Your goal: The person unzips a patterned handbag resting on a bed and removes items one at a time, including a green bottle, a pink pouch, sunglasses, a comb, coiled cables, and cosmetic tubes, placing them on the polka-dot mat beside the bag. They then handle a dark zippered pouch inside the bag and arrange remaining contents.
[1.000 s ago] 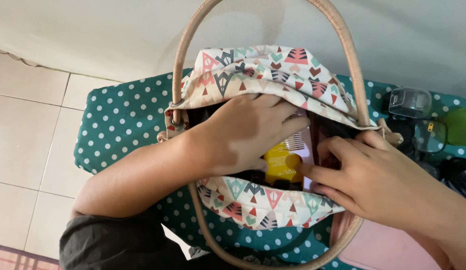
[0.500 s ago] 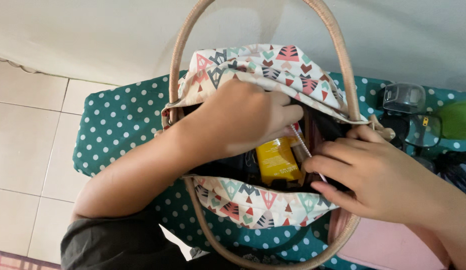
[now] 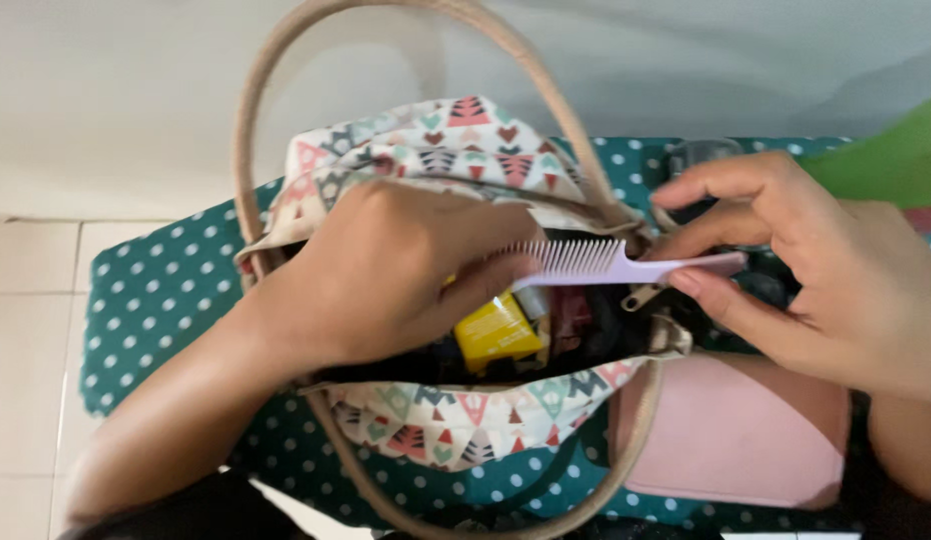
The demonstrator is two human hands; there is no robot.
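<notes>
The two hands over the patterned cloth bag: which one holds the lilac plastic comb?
The right hand pinches the lilac plastic comb by its handle. The left hand reaches into the patterned cloth bag and holds no comb.

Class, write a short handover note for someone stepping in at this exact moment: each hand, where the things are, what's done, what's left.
Left hand: inside the open patterned bag, holding its mouth apart.
Right hand: pinching the handle of a lilac comb, held level over the bag's opening.
Inside the bag: a yellow packet among dark items.
Bag sits on a green polka-dot cloth, with a pink pouch beside it.
Done: bag open, comb in hand.
Left: comb is not yet inside.
</notes>
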